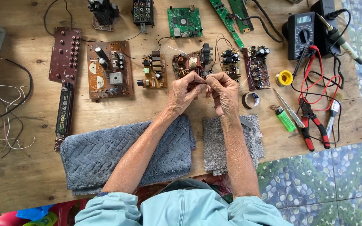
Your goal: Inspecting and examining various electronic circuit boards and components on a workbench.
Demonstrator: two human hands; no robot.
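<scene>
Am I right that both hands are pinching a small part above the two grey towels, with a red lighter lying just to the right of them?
Not quite: the lighter is green, not red, as the head view shows. The rest holds: the left hand and right hand meet over a small part above the grey towels.

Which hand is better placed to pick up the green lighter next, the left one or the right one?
Probably the right hand. The lighter lies on the table on its side, next to the screwdriver. The left hand is farther off and would have to cross over the right. Both hands now pinch something small between them.
</scene>
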